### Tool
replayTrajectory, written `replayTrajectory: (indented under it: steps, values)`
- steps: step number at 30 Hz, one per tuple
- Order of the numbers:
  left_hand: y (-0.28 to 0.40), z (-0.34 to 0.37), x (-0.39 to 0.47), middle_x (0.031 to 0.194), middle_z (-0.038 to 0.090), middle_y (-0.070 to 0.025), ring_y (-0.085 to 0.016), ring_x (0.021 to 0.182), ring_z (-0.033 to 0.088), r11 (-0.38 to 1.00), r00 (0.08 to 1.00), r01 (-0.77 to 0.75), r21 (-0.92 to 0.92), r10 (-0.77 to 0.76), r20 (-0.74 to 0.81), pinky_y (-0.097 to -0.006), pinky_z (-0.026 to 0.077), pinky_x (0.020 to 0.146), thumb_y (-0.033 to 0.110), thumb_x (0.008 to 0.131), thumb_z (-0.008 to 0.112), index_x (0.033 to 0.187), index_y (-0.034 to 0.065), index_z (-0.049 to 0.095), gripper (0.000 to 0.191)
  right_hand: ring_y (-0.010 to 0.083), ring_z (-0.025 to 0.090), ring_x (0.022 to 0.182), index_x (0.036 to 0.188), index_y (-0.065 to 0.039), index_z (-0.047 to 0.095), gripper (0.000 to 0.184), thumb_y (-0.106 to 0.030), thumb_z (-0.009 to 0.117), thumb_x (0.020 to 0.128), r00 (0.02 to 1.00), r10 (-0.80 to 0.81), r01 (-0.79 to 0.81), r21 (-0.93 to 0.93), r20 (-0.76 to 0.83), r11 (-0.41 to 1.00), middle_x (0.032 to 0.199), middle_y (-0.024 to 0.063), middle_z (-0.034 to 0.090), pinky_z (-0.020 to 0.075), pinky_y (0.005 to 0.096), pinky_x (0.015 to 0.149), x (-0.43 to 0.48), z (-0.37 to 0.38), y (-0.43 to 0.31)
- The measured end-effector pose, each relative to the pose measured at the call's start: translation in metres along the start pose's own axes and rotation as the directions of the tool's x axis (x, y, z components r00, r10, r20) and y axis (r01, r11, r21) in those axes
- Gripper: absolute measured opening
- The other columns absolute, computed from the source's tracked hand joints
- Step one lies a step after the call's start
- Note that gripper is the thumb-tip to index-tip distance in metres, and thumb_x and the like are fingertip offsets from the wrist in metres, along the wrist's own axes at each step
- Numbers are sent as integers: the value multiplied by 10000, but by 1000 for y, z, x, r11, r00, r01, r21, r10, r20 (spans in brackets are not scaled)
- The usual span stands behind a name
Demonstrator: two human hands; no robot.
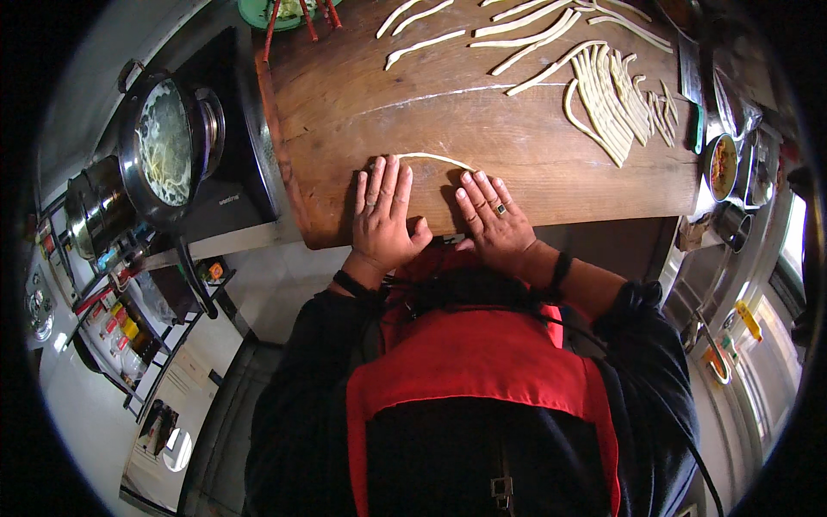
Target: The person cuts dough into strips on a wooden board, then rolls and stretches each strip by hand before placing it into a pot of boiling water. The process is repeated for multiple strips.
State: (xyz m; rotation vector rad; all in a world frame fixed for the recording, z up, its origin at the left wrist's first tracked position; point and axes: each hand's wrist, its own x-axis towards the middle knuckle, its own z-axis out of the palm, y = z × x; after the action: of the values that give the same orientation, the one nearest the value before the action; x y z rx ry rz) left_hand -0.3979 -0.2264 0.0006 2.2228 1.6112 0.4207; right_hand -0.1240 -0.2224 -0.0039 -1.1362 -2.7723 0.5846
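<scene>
A thin strand of dough (pixel 429 156) lies near the front edge of a wooden board (pixel 413 123), bowed between my hands. My left hand (pixel 384 216) rests flat on its left end, thumb apart from the fingers. Over the right end lies my right hand (pixel 492 220), palm down, wearing a ring. The parts of the strand under my fingers are hidden. Several thicker dough strips (pixel 601 106) lie side by side at the board's right. Longer separate strands (pixel 526 22) are spread along the far side.
Left of the board, a pan (pixel 165 142) holds noodles in whitish liquid beside a dark cooktop (pixel 226 194); its handle points toward me. A green bowl (pixel 284 19) stands at the far left corner. On the right are a cleaver (pixel 690 77) and a bowl of food (pixel 722 168).
</scene>
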Motion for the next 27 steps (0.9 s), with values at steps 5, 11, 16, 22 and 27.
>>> replayTrajectory:
  steps: [5,11,16,22,27]
  values:
    - [-11,-3,15,1743,434,-269,-451,1638,382,1000,999,-30,1,30,-30,-594,284,1352,195,873,674,1663,-37,455,852,424,276,1697,1711,66,343,1034,-676,554,1023,993,73,-71,-22,97,997,1812,269,309,172,565,1391,10,-2,0]
    - [-37,-16,36,1399,677,-154,-378,1226,665,998,989,33,-53,-41,-146,-477,544,1097,21,837,798,1360,74,730,530,425,237,1709,1722,71,315,1000,-657,509,1065,995,96,-96,0,29,995,1831,269,257,147,564,1394,31,-5,18]
    - [-47,-18,48,1177,683,-128,-384,1098,675,985,970,121,-122,-143,-198,-482,579,924,63,859,846,1082,79,721,257,454,242,1700,1721,69,314,998,-672,486,1075,994,102,-103,-26,-42,994,1816,287,277,144,569,1390,42,-6,31]
    - [-58,-22,55,1109,690,-142,-398,1023,685,997,986,27,-76,-39,-164,-500,573,893,79,967,780,1083,86,702,140,460,231,1700,1736,16,333,964,-693,434,1091,989,137,-139,-27,-62,990,1816,284,278,119,591,1389,55,-11,38]
    - [-66,-29,73,1060,715,-149,-415,994,699,995,995,95,31,-94,-35,-517,572,855,148,1042,707,1105,97,692,82,453,210,1707,1737,11,339,946,-695,386,1108,991,123,-126,-49,-57,991,1825,274,263,98,592,1391,70,-16,50]
